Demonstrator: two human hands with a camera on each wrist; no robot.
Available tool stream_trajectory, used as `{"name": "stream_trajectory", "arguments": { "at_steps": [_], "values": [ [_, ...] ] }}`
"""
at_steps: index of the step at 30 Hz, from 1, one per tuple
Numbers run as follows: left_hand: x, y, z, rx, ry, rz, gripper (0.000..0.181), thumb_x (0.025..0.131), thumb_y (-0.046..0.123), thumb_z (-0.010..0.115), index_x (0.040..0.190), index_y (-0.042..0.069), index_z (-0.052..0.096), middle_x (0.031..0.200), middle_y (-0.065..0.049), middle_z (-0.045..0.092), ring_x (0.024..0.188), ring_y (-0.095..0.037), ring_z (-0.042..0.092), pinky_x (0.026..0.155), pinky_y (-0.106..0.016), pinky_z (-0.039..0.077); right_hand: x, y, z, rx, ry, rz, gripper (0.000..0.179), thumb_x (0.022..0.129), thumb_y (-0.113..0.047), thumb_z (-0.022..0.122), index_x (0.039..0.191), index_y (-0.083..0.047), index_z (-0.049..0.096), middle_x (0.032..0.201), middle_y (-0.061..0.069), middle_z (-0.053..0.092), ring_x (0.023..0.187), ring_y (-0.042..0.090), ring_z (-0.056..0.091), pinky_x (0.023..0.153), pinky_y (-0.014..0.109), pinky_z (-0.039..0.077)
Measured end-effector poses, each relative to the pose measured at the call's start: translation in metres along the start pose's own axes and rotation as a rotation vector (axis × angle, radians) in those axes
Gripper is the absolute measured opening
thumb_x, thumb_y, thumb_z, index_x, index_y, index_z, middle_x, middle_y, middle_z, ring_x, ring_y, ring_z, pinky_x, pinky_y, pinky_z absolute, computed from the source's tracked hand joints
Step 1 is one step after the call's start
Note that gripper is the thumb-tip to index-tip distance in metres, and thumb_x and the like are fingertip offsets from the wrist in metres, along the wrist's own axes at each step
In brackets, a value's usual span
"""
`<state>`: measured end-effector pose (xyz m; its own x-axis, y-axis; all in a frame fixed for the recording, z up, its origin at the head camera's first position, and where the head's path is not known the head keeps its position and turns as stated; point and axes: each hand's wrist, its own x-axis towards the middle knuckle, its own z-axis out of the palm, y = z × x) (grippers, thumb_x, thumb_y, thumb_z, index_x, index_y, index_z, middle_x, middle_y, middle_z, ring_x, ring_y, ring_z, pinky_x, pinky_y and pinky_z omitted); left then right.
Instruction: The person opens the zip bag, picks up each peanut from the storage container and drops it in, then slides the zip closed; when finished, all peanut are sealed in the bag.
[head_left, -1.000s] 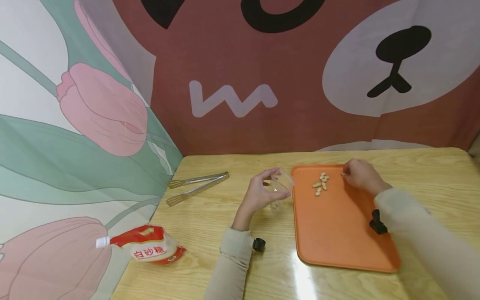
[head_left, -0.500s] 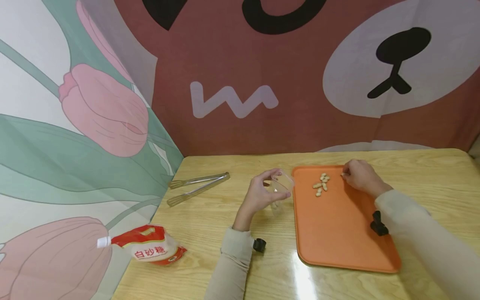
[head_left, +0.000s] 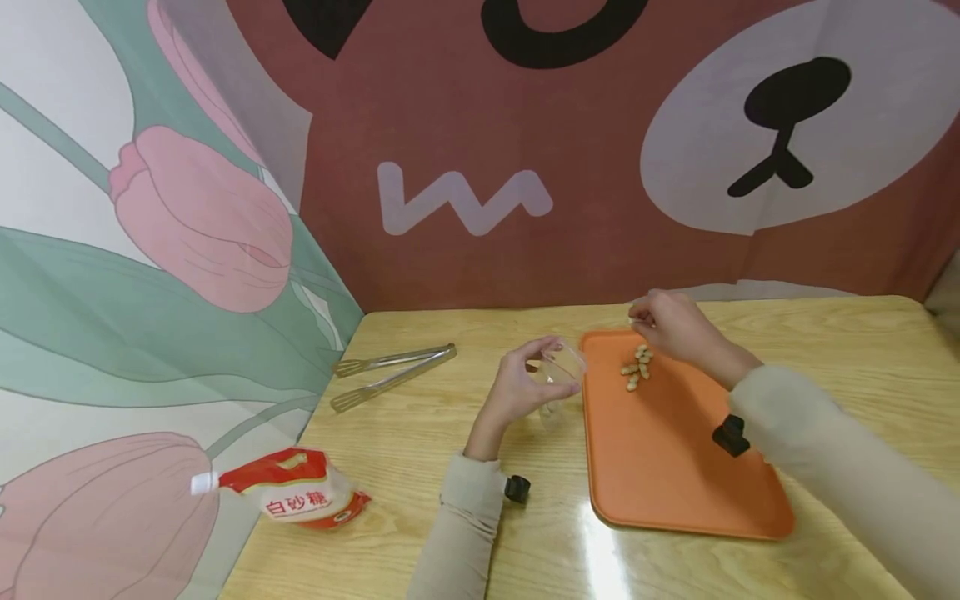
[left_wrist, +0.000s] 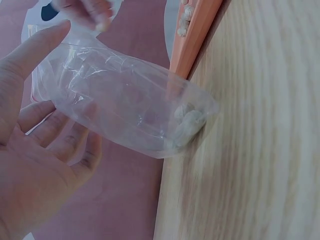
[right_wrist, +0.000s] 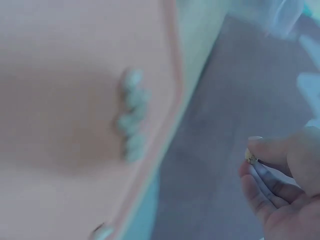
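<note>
My left hand [head_left: 517, 385] grips a clear plastic bag [left_wrist: 120, 95] near its mouth, thumb and fingers spreading the opening. A few peanuts [left_wrist: 189, 126] lie in the bag's bottom corner, low by the wooden tabletop. Raised over the far edge of the orange tray [head_left: 675, 467], my right hand [head_left: 686, 329] pinches a peanut [right_wrist: 251, 156] between thumb and fingertips. Several more peanuts [head_left: 642, 370] lie clustered at the tray's far left part, below and in front of the right hand. The bag is just left of the tray.
Metal tongs [head_left: 397, 377] lie spread on the table [head_left: 420, 433] at the back left. A red and white sugar pouch [head_left: 296, 490] with a white cap rests at the front left. A printed cloth wall [head_left: 480, 267] stands behind the table.
My right hand has lifted off the tray's far part and moved left, toward the bag, with the peanut. The left hand and the bag have stayed in place.
</note>
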<state>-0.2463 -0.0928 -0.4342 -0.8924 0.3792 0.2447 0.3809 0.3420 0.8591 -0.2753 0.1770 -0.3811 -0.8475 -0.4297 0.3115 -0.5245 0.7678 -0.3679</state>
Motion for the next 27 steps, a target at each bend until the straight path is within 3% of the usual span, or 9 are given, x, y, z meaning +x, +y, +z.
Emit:
{"name": "stream_trajectory", "arguments": {
  "at_steps": [7,12,18,27],
  "values": [
    [0.001,-0.001,0.000,0.006,0.010,0.003,0.073,0.076,0.022,0.088,0.140,0.005,0.056,0.129,-0.007,0.063,0.107,-0.019,0.057,0.093,-0.052,0.048,0.009,-0.047,-0.004,-0.002,0.006,-0.130,0.013,0.087,0.003,0.073,0.100,0.004,0.074,0.090,0.015,0.064,0.082,0.030,0.065,0.072,0.045,0.056],
    [0.002,-0.001,0.000,0.006,0.006,0.027,0.072,0.077,0.023,0.087,0.140,0.005,0.056,0.128,-0.008,0.063,0.106,-0.019,0.057,0.092,-0.052,0.048,0.012,-0.069,0.000,0.039,-0.017,-0.173,0.016,0.086,0.003,0.075,0.102,0.004,0.074,0.091,0.013,0.064,0.083,0.027,0.065,0.072,0.041,0.057],
    [0.002,-0.002,-0.001,-0.003,0.010,0.030,0.070,0.077,0.022,0.088,0.139,0.008,0.058,0.129,-0.005,0.063,0.109,-0.026,0.057,0.093,-0.055,0.047,0.014,-0.078,0.012,0.097,-0.035,-0.195,0.019,0.085,0.003,0.075,0.104,0.004,0.074,0.092,0.011,0.065,0.082,0.026,0.067,0.072,0.041,0.057],
    [0.001,0.000,-0.001,-0.007,0.004,0.007,0.072,0.077,0.026,0.088,0.141,0.012,0.057,0.133,0.002,0.059,0.108,-0.013,0.055,0.095,-0.053,0.047,0.016,-0.083,0.019,0.126,-0.035,-0.206,0.020,0.084,0.003,0.076,0.104,0.001,0.076,0.089,0.008,0.066,0.080,0.022,0.067,0.071,0.039,0.057]
  ]
}}
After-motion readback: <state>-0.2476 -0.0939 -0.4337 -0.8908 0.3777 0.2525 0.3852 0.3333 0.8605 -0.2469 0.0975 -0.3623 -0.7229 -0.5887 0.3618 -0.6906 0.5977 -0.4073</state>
